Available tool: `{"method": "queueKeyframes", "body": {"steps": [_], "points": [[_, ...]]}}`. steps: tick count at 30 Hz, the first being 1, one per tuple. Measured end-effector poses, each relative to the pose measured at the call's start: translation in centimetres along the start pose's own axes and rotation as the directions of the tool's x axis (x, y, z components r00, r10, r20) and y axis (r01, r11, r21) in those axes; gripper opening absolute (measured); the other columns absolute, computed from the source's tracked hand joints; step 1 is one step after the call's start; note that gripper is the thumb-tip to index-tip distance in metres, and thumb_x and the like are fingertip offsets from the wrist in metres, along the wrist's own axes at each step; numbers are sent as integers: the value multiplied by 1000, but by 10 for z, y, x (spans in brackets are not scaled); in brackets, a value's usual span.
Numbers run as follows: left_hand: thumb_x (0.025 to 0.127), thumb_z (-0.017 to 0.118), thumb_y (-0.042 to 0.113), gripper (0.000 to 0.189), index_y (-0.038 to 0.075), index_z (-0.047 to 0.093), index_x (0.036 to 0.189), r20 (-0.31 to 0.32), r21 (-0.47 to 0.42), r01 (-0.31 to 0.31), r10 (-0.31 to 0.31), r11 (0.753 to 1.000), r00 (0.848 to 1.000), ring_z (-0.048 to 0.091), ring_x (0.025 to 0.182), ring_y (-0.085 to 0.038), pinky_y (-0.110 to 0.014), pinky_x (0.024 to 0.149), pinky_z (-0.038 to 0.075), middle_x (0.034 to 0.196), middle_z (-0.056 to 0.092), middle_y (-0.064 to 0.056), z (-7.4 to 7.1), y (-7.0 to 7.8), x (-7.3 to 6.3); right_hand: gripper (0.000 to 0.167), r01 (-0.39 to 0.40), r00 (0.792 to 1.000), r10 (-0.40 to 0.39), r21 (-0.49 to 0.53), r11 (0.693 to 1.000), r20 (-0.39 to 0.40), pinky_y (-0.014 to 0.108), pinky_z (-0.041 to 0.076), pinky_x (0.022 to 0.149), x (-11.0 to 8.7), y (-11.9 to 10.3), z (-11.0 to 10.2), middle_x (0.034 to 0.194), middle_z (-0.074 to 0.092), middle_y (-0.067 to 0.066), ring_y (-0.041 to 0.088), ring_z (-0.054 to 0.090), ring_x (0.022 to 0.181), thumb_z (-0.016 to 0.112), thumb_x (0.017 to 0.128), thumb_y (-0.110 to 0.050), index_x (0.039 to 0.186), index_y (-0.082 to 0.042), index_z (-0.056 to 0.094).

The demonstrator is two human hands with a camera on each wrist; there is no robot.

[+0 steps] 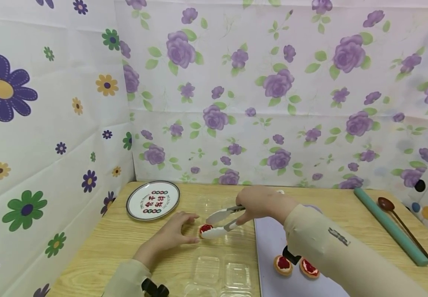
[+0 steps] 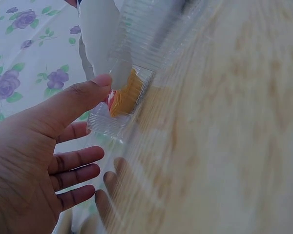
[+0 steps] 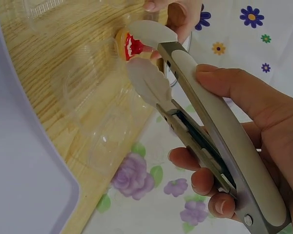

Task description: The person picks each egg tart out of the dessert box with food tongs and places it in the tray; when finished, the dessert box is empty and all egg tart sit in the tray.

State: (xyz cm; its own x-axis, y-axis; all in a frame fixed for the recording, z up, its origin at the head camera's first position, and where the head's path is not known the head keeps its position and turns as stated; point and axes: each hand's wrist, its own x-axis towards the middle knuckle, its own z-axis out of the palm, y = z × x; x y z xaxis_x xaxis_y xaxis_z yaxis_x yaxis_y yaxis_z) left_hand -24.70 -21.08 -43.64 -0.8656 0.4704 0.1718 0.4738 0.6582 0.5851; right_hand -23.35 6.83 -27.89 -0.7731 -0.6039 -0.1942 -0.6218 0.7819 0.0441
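My right hand (image 1: 264,202) grips a pair of kitchen tongs (image 3: 219,131) with metal arms and white tips. The tips stand apart at a small tart (image 1: 205,229) with red topping and white cream. In the left wrist view the tart (image 2: 126,95) sits on edge in a clear plastic container (image 2: 107,124), one white tip against it. Around that container my left hand (image 1: 175,232) is spread, fingers loosely extended. Its thumb (image 2: 88,92) reaches the container's near side. Two more tarts, one a round tart (image 1: 283,265), lie on a lilac tray (image 1: 269,235) under my right forearm.
More clear plastic containers (image 1: 207,270) stand at the front of the wooden table (image 1: 102,247). A white plate (image 1: 143,196) with red characters is at the back left. To the right lie a teal roll (image 1: 388,225) and a brown ladle (image 1: 386,204). Flowered cloth hangs behind and left.
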Motion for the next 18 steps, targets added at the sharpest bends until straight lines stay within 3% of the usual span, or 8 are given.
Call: {"method": "queueKeyframes", "body": {"steps": [10, 18], "points": [[74, 81, 42, 72, 10, 54, 133, -4, -10, 2, -2, 1000, 1000, 53, 115, -24, -50, 103, 41, 117, 61, -6, -1, -1, -1, 40, -2, 999, 3, -8, 1000, 46, 23, 28, 51, 10, -8, -5, 57, 40, -9, 7, 34, 55, 74, 80, -46, 65, -15, 54], [74, 80, 41, 72, 11, 54, 133, 9, -7, 1, -1, 1000, 1000, 52, 115, -23, -49, 104, 40, 119, 61, -7, 0, 0, 0, 40, -20, 998, 24, -69, 997, 59, 23, 31, 52, 15, -12, -4, 58, 43, -9, 8, 36, 57, 74, 78, -49, 66, -16, 56]]}}
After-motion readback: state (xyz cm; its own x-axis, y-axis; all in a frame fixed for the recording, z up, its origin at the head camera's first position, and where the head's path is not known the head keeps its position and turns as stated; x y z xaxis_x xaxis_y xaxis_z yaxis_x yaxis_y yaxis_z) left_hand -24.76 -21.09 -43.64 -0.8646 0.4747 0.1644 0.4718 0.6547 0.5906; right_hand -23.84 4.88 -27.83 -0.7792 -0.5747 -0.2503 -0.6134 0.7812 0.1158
